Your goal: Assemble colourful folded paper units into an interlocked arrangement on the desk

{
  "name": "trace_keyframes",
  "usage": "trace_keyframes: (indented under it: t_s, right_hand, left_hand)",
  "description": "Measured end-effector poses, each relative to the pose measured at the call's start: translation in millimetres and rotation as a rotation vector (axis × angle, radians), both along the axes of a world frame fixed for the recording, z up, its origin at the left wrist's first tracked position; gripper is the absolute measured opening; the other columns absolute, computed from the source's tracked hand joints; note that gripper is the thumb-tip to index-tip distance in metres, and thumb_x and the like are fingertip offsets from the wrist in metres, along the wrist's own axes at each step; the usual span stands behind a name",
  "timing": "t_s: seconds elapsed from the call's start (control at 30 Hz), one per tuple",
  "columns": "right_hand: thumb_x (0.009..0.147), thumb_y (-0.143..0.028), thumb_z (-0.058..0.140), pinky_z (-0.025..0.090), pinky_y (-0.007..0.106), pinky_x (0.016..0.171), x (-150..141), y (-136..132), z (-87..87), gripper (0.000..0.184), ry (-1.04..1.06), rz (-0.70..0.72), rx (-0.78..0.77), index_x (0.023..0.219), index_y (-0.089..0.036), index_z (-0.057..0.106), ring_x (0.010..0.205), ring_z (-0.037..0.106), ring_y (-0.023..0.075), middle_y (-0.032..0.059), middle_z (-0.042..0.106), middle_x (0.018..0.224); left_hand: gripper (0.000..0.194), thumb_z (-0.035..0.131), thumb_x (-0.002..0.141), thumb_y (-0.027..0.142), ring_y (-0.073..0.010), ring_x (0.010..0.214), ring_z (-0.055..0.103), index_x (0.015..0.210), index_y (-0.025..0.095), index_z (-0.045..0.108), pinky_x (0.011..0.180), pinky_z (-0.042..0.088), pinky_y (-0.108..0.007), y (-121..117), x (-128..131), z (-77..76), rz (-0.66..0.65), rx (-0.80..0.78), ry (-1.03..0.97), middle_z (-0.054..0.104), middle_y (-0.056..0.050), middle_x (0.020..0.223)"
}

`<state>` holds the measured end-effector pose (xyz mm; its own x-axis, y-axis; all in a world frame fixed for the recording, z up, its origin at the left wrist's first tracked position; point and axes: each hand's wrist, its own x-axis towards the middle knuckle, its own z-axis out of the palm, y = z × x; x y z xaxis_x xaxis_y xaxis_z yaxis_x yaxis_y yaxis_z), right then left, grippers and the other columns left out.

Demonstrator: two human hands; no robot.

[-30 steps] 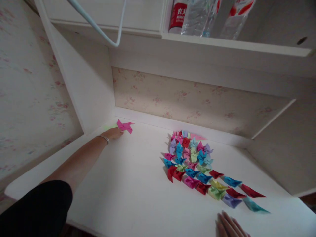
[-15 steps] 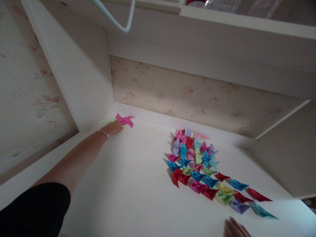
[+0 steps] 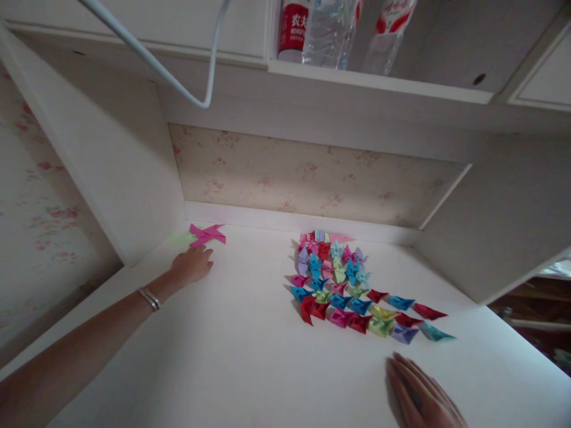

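Reaching across the white desk (image 3: 250, 356), our left hand (image 3: 193, 266) is partly open, its fingers loosely bent and nothing visibly gripped. The pink folded paper (image 3: 207, 235) lies just beyond it at one o'clock, with pale green paper (image 3: 181, 239) at eleven; whether our fingertips touch the pink one, we cannot tell. Our right hand (image 3: 423, 395) is palm down, fingers extended together — we see nothing held — and the colourful folded pieces (image 3: 339, 270) spread in rows at its eleven o'clock.
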<state>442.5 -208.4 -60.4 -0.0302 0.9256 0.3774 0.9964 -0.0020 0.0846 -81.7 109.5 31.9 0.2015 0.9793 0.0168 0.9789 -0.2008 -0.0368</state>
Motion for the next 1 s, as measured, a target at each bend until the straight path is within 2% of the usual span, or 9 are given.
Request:
trace_keyframes:
  t_s: [0.17, 0.33, 0.43, 0.53, 0.7, 1.0]
  right_hand:
    - [0.091, -0.048, 0.042, 0.045, 0.045, 0.1, -22, 2, 14.3, 0.044, 0.187, -0.111, 0.049, 0.116, -0.021, 0.066, 0.115, 0.058, 0.027, 0.0074, 0.064, 0.123]
    - [0.091, -0.048, 0.04, 0.041, 0.045, 0.104, -31, 1, 22.6, 0.045, 0.256, -0.136, 0.065, 0.115, -0.02, 0.065, 0.117, 0.056, 0.0257, 0.0078, 0.064, 0.123]
    - [0.091, -0.048, 0.042, 0.04, 0.048, 0.104, -33, -1, 23.8, 0.043, 0.256, -0.141, 0.053, 0.116, -0.022, 0.065, 0.118, 0.056, 0.0261, 0.0071, 0.063, 0.124]
    - [0.092, -0.047, 0.042, 0.041, 0.049, 0.103, -32, -2, 23.9, 0.041, 0.253, -0.146, 0.034, 0.118, -0.024, 0.064, 0.119, 0.054, 0.0262, 0.0056, 0.062, 0.126]
    - [0.093, -0.046, 0.042, 0.042, 0.049, 0.102, -30, -2, 22.1, 0.04, 0.232, -0.13, 0.029, 0.118, -0.024, 0.064, 0.121, 0.054, 0.0266, 0.0047, 0.06, 0.128]
    - [0.092, -0.048, 0.041, 0.042, 0.048, 0.102, -28, -1, 21.5, 0.043, 0.226, -0.114, 0.051, 0.118, -0.023, 0.064, 0.118, 0.055, 0.0272, 0.006, 0.062, 0.126]
  left_hand:
    - [0.043, 0.039, 0.087, 0.04, -0.0233, 0.113, 0.057, 0.116, 0.018, 0.062, 0.099, 0.041, -0.033, -69, 49, 15.9, -0.246, -0.196, -0.252, 0.064, -0.009, 0.12]
    - [0.042, 0.047, 0.087, 0.045, -0.0201, 0.119, 0.051, 0.122, 0.024, 0.057, 0.105, 0.038, -0.032, -143, 119, 20.2, -0.464, -0.035, -0.477, 0.056, -0.006, 0.128]
    - [0.049, 0.053, 0.083, 0.048, -0.0232, 0.125, 0.044, 0.129, 0.029, 0.051, 0.107, 0.036, -0.037, -165, 158, 15.5, -0.545, 0.027, -0.476, 0.047, -0.005, 0.137]
    - [0.061, 0.06, 0.077, 0.051, -0.0272, 0.13, 0.037, 0.133, 0.031, 0.046, 0.108, 0.035, -0.042, -163, 188, 9.4, -0.564, 0.064, -0.434, 0.04, -0.006, 0.142]
    - [0.079, 0.067, 0.065, 0.058, -0.0323, 0.136, 0.025, 0.135, 0.031, 0.043, 0.11, 0.027, -0.048, -137, 219, 3.0, -0.624, 0.051, -0.357, 0.03, -0.009, 0.148]
    - [0.087, 0.057, 0.065, 0.073, -0.038, 0.138, 0.018, 0.141, 0.04, 0.032, 0.104, 0.015, -0.067, -105, 256, 3.9, -0.777, -0.126, -0.181, 0.022, -0.006, 0.154]
